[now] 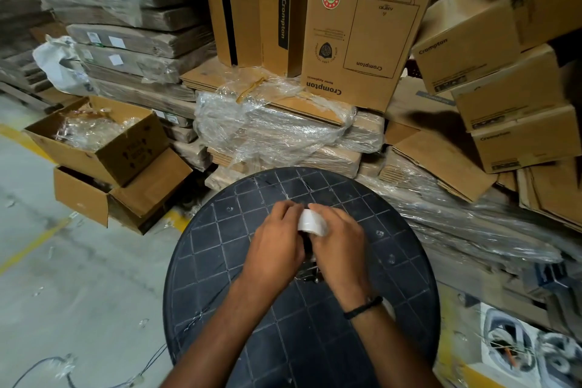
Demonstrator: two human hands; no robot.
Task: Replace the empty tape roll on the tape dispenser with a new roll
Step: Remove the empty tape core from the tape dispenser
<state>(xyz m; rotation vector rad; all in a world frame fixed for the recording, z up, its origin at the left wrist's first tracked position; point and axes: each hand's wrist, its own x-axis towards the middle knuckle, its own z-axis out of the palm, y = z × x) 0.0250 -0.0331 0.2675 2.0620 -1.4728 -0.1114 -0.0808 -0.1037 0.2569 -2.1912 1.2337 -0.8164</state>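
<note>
Over the middle of a round black table [220, 246] with a grid pattern, both hands close around a roll of clear tape [310, 222]. My left hand [277, 242] grips it from the left and my right hand [340, 242] from the right, fingers curled over the top. Beneath the hands a dark tape dispenser [310, 272] shows only as a bit of black body and metal; most of it is hidden. Whether the roll sits on the dispenser I cannot tell.
Stacked cardboard boxes [356, 25] and plastic-wrapped flat cartons [277, 123] crowd behind the table. An open box [104, 135] of plastic scrap stands at the left on the concrete floor [63, 293]. A cable [47, 362] lies at the lower left.
</note>
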